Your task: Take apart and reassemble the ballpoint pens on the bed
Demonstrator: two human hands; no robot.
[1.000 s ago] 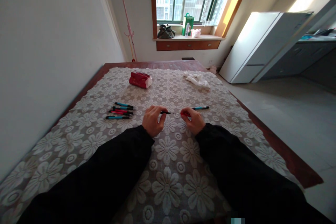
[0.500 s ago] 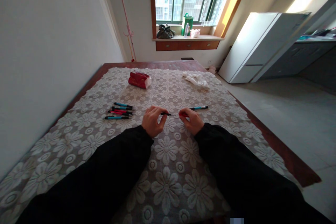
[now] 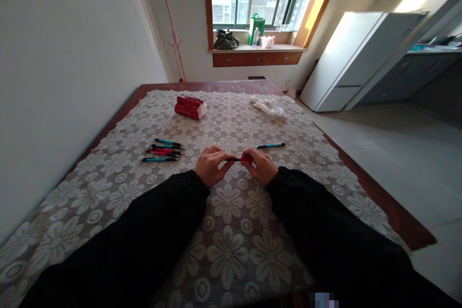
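My left hand (image 3: 211, 166) is closed, thumb and fingertips pinching a slim black pen part (image 3: 233, 159). Opposite it, my right hand (image 3: 263, 167) grips a red pen barrel (image 3: 247, 159), mostly covered by the fingers. The black part and the red barrel lie in one line, end against end; whether one sits inside the other I cannot tell. Just beyond my right hand lies a blue-and-black pen (image 3: 271, 145). Left of my left hand several pens rest in a loose group, among them a red pen (image 3: 163, 152) and a blue pen (image 3: 159, 159).
A flowered cloth (image 3: 228, 202) covers the table. Towards its far side lie a red tissue pack (image 3: 189, 107) and crumpled white plastic (image 3: 269, 107). A wall (image 3: 72, 57) runs along the left, and a white fridge (image 3: 355, 53) stands beyond the right edge.
The gap between my hands has narrowed. The black part's thin tip, seen bare before, now meets the red barrel. The view has shifted slightly.
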